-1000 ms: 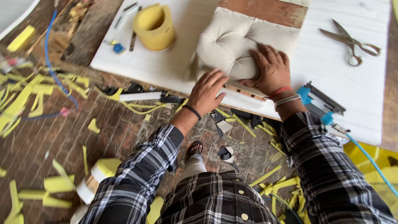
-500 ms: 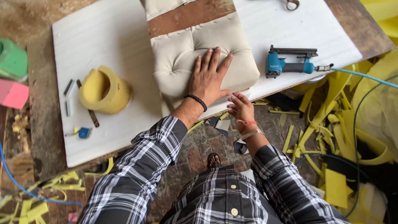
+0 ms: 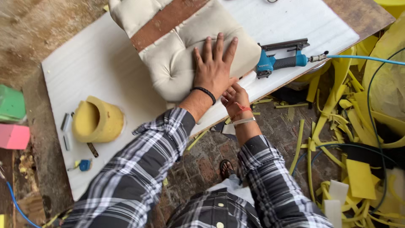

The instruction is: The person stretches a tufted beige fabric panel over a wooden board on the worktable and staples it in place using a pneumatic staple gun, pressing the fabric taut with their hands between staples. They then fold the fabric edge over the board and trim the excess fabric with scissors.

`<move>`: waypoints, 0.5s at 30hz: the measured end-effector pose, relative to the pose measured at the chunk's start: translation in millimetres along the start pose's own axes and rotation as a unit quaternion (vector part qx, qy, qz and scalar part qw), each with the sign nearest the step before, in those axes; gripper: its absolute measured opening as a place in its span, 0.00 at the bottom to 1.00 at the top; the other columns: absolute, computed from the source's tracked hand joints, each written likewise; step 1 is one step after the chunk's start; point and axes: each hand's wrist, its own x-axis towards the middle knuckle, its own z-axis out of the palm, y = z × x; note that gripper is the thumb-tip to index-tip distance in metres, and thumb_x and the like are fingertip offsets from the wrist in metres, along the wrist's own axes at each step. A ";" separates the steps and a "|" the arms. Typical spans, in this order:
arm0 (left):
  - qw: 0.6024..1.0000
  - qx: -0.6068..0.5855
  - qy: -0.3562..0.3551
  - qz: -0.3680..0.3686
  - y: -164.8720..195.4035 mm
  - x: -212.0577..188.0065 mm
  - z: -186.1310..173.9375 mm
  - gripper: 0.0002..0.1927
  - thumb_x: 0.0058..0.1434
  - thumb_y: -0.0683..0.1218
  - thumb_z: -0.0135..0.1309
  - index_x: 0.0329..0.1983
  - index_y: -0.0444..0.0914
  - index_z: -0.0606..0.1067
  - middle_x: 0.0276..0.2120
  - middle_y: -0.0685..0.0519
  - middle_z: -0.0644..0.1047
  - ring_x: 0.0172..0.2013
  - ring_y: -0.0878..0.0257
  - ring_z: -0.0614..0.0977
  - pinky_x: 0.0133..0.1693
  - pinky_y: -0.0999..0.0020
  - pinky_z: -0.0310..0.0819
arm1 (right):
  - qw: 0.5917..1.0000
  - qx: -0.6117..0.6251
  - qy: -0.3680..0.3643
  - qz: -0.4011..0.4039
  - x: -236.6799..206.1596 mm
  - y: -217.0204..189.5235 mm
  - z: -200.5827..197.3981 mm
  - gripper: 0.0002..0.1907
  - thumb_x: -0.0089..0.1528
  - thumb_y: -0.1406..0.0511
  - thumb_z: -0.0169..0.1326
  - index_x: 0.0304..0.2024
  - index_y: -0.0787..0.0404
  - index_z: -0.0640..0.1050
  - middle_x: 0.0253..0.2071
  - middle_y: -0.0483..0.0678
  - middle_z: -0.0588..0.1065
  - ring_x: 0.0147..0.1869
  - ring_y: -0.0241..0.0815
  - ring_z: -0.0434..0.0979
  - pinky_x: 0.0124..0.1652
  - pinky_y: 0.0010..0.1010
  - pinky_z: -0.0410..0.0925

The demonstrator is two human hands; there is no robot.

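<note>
Pressing flat, fingers spread, the left hand (image 3: 214,69) lay open on a cream tufted cushion (image 3: 181,55) at the near edge of the white tabletop (image 3: 105,76). The right hand (image 3: 235,98) pinched the cushion's lower edge, fingers curled on the fabric. The cushion looked soft and yielding, light, likely stiff underneath; its edges offered the surest hold. A blue pneumatic stapler (image 3: 280,62) lay just beside.

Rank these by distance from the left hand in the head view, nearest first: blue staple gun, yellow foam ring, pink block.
From the left hand, which lies flat on the cream cushion:
1. Blue staple gun, just to its right on the white board.
2. Yellow foam ring, lower left on the board.
3. Pink block, far left, off the board.
</note>
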 end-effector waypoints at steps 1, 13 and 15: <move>1.000 0.006 0.000 -0.001 0.6 -0.9 2.6 0.63 0.48 0.66 0.68 0.78 0.50 0.42 0.75 0.41 0.47 0.73 0.33 0.51 0.65 0.21 0.47 | 1.000 -0.019 0.017 0.002 0.9 0.0 0.1 0.11 0.66 0.59 0.51 0.46 0.56 0.76 0.32 0.42 0.76 0.27 0.34 0.71 0.28 0.26 0.65; 0.993 0.083 0.022 -0.075 10.9 -9.1 8.7 0.66 0.46 0.64 0.69 0.79 0.49 0.41 0.75 0.42 0.49 0.73 0.35 0.53 0.64 0.21 0.50 | 0.995 -0.079 0.050 0.020 1.3 -0.3 9.2 0.19 0.58 0.66 0.65 0.51 0.54 0.74 0.32 0.38 0.76 0.24 0.30 0.67 0.25 0.23 0.64; 0.991 0.096 0.039 -0.085 14.1 -10.4 9.4 0.65 0.47 0.64 0.69 0.79 0.49 0.42 0.75 0.42 0.49 0.72 0.35 0.53 0.64 0.22 0.51 | 0.996 -0.066 0.062 0.019 1.4 -0.7 13.9 0.20 0.57 0.68 0.65 0.50 0.55 0.73 0.31 0.41 0.76 0.25 0.32 0.69 0.25 0.25 0.65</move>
